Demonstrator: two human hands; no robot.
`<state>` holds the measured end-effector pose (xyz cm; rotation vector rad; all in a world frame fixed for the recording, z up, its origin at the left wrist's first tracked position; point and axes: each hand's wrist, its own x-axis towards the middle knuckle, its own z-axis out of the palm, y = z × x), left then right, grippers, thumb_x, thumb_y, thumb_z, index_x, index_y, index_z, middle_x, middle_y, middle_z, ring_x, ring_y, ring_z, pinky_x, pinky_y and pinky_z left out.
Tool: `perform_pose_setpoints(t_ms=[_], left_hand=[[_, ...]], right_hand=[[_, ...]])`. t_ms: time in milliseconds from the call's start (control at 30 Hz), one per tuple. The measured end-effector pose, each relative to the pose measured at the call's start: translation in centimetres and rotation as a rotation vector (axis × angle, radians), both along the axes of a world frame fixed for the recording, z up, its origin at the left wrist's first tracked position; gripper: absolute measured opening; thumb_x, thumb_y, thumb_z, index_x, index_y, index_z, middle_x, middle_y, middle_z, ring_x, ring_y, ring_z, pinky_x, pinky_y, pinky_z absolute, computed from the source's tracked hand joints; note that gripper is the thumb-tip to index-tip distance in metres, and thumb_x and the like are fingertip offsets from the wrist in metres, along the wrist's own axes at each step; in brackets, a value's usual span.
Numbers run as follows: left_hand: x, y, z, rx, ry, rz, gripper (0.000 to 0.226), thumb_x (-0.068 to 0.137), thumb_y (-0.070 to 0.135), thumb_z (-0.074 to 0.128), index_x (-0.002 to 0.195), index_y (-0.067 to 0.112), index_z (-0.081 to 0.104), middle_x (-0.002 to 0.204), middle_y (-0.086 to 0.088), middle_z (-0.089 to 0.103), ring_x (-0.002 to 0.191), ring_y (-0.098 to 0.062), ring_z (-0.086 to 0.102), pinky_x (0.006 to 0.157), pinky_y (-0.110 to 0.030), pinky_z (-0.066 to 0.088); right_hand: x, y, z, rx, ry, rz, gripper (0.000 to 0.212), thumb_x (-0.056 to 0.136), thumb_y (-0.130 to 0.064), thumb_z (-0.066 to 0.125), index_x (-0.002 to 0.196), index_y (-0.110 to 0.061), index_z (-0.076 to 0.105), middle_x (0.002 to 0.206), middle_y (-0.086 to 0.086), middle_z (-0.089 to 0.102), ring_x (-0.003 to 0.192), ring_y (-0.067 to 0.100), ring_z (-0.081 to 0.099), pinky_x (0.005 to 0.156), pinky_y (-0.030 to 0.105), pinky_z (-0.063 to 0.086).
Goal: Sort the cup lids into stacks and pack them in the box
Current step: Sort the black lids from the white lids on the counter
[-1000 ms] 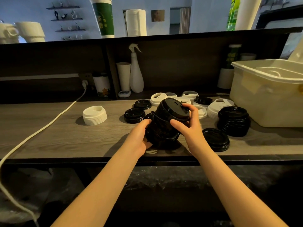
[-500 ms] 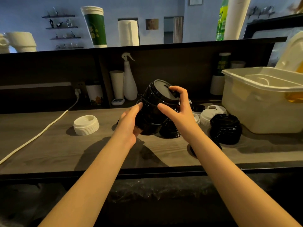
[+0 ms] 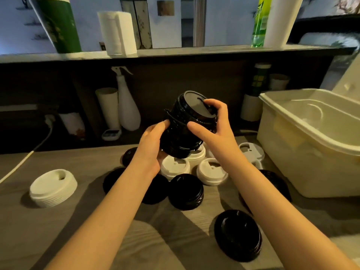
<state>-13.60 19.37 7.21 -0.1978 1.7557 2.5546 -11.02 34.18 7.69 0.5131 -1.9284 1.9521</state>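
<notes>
A tall stack of black lids [image 3: 185, 125] hangs tilted in the air above the counter, its top facing me. My left hand [image 3: 153, 145] cups its lower left side and my right hand [image 3: 212, 125] grips its upper right rim. Below it lie white lids [image 3: 212, 172] and a short black stack [image 3: 186, 191]. A white lid stack [image 3: 53, 188] sits at the left. A single black lid pile [image 3: 238, 234] lies near the front. The open cream box [image 3: 311, 141] stands at the right, level with the held stack.
A wooden counter [image 3: 29, 230] carries everything. Behind it stand a white spray bottle [image 3: 127, 106], paper cups [image 3: 108, 106] and a small timer [image 3: 111, 134]. A white cable [image 3: 23, 160] runs along the left. A raised shelf [image 3: 175, 52] holds a paper towel roll and cups.
Both hands have lifted the black lid stack off the counter and raised it higher, tilting its top toward me. The view has come closer to the counter.
</notes>
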Motion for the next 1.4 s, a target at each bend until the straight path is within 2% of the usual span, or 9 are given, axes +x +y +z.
perform_pose_setpoints(t_ms=[300, 533, 633, 800, 867, 933, 1067, 1233, 1400], left_hand=[[-0.9, 1.7, 6.7, -0.014, -0.166, -0.075, 0.020, 0.090, 0.028, 0.053, 0.103, 0.018, 0.065, 0.095, -0.001, 0.070, 0.091, -0.017, 0.066, 0.063, -0.028, 0.049], [0.0, 2.3, 11.0, -0.043, -0.216, -0.204, 0.024, 0.093, 0.021, 0.047, 0.079, 0.017, 0.066, 0.084, -0.003, 0.069, 0.087, -0.020, 0.064, 0.084, -0.040, 0.050], [-0.1, 3.0, 12.3, -0.051, -0.206, -0.264, 0.024, 0.093, 0.021, 0.047, 0.076, 0.017, 0.064, 0.078, -0.001, 0.068, 0.078, -0.016, 0.065, 0.074, -0.033, 0.050], [-0.7, 6.4, 14.0, -0.016, -0.188, -0.456, 0.034, 0.095, 0.038, 0.045, 0.082, 0.024, 0.073, 0.087, 0.002, 0.074, 0.087, -0.013, 0.068, 0.072, -0.031, 0.053], [-1.3, 8.2, 14.2, -0.016, -0.169, -0.481, 0.033, 0.090, 0.048, 0.050, 0.090, 0.026, 0.074, 0.097, 0.002, 0.074, 0.096, -0.015, 0.068, 0.083, -0.035, 0.053], [-1.7, 10.3, 14.3, -0.029, -0.155, -0.473, 0.058, 0.072, 0.063, 0.064, 0.113, 0.022, 0.065, 0.115, -0.002, 0.068, 0.108, -0.020, 0.063, 0.095, -0.042, 0.050], [-2.4, 15.5, 15.1, -0.030, -0.090, -0.453, 0.077, 0.061, 0.059, 0.066, 0.123, 0.015, 0.056, 0.123, -0.009, 0.060, 0.111, -0.022, 0.060, 0.093, -0.042, 0.052], [-3.2, 22.8, 15.7, -0.061, -0.077, -0.533, 0.025, 0.089, 0.035, 0.052, 0.093, 0.016, 0.067, 0.107, -0.009, 0.067, 0.105, -0.022, 0.063, 0.095, -0.042, 0.048], [-3.5, 29.4, 14.3, -0.081, -0.177, -0.504, 0.026, 0.091, 0.034, 0.048, 0.089, 0.017, 0.068, 0.099, -0.007, 0.069, 0.098, -0.022, 0.064, 0.091, -0.040, 0.050]], right_hand=[[-0.4, 0.4, 6.5, -0.040, -0.221, -0.062, 0.052, 0.083, -0.019, 0.068, 0.124, -0.031, 0.038, 0.124, -0.010, 0.047, 0.110, 0.003, 0.054, 0.081, 0.018, 0.052], [0.5, 0.2, 11.6, -0.159, -0.411, -0.213, 0.021, 0.098, -0.024, 0.044, 0.118, -0.030, 0.042, 0.113, -0.010, 0.052, 0.098, 0.003, 0.058, 0.076, 0.021, 0.053], [0.9, 0.6, 13.0, -0.203, -0.419, -0.269, 0.029, 0.097, -0.021, 0.047, 0.124, -0.030, 0.041, 0.120, -0.004, 0.051, 0.102, 0.003, 0.058, 0.075, 0.019, 0.054], [1.6, 3.9, 14.5, -0.143, -0.393, -0.421, 0.064, 0.075, -0.048, 0.057, 0.133, -0.039, 0.032, 0.142, 0.000, 0.038, 0.130, 0.019, 0.041, 0.106, 0.043, 0.040], [1.7, 5.7, 15.0, -0.150, -0.391, -0.449, 0.069, 0.073, -0.046, 0.058, 0.136, -0.035, 0.032, 0.138, 0.002, 0.043, 0.125, 0.017, 0.047, 0.101, 0.036, 0.045], [1.7, 7.6, 15.5, -0.203, -0.372, -0.456, 0.062, 0.075, -0.035, 0.055, 0.134, -0.028, 0.035, 0.126, 0.001, 0.052, 0.110, 0.010, 0.055, 0.082, 0.018, 0.051], [1.4, 11.9, 16.4, -0.300, -0.341, -0.470, 0.051, 0.083, -0.023, 0.054, 0.131, -0.021, 0.038, 0.115, 0.001, 0.055, 0.097, 0.008, 0.058, 0.066, 0.011, 0.049], [1.5, 18.3, 17.3, -0.311, -0.402, -0.504, 0.055, 0.079, -0.033, 0.055, 0.130, -0.036, 0.036, 0.127, 0.000, 0.050, 0.108, 0.009, 0.055, 0.074, 0.019, 0.048], [1.7, 24.2, 16.4, -0.259, -0.581, -0.541, 0.051, 0.094, -0.029, 0.051, 0.138, -0.040, 0.028, 0.116, -0.012, 0.045, 0.097, 0.006, 0.050, 0.082, 0.035, 0.049]])
